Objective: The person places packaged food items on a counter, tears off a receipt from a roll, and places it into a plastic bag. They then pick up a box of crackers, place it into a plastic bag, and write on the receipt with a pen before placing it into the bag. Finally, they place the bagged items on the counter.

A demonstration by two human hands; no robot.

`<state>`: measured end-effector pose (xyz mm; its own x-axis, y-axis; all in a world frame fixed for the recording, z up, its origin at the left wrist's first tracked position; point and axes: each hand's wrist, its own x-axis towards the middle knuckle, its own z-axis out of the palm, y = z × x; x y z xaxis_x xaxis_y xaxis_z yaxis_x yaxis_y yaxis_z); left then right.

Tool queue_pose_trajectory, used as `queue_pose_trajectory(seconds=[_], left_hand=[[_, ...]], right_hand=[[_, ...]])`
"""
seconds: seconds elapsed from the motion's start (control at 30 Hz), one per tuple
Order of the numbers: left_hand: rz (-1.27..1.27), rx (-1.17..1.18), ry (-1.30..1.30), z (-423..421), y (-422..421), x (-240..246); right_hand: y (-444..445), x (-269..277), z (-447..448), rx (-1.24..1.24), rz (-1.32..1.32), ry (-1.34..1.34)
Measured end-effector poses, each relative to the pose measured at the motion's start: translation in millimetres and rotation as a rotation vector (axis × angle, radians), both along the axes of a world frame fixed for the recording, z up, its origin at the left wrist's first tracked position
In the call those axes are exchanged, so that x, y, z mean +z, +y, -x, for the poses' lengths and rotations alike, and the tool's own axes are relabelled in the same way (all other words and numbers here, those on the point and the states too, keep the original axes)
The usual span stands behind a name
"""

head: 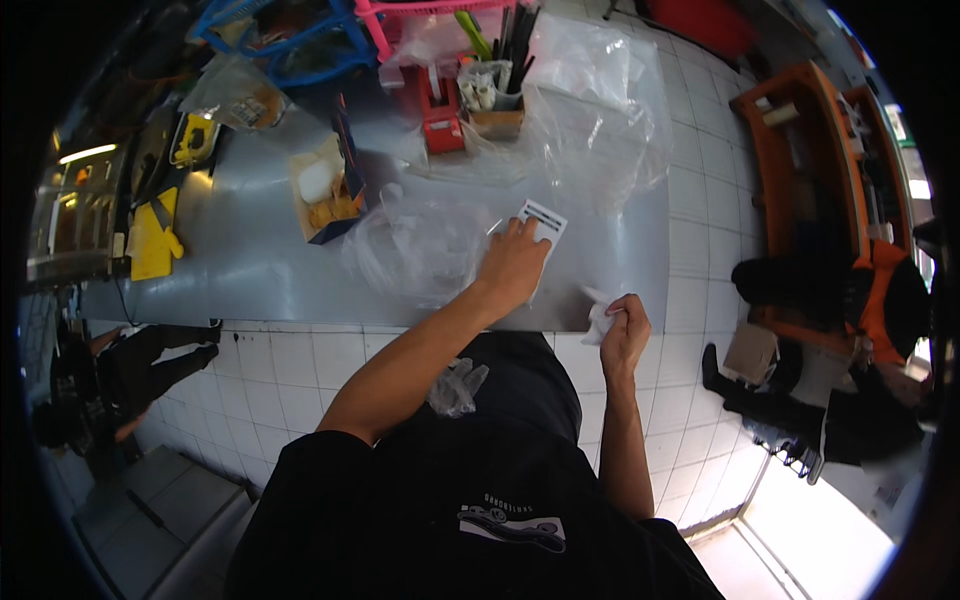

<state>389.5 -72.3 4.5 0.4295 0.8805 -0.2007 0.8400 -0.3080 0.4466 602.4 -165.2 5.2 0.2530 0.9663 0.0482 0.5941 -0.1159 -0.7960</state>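
Note:
My left hand [516, 261] lies over a white printed paper slip [553, 219] on the steel table. Its fingers are spread on the slip, and the thumb is hidden. Past the table's front edge, my right hand [627, 331] pinches a crumpled piece of white paper [598, 318]. Left of my left hand, a clear plastic bag [420, 244] is spread flat. Beyond it stands an opened cardboard food box [300, 202] with white rice [320, 181] and golden fried pieces [334, 211] inside.
A red tape dispenser [442, 124] and a holder of black utensils [510, 82] stand at the back, beside large clear plastic bags [600, 127]. Yellow cutting board [154, 236] with a knife lies left. A plastic glove [457, 386] hangs at my waist. People are at both sides.

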Motion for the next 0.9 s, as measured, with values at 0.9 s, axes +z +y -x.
queue_pose_trajectory(seconds=[0.9], left_hand=[[-0.145, 0.370, -0.327, 4.5, 32.6, 56.4]], right_hand=[[178.8, 38.4, 58.3, 0.977, 0.357, 0.320]])
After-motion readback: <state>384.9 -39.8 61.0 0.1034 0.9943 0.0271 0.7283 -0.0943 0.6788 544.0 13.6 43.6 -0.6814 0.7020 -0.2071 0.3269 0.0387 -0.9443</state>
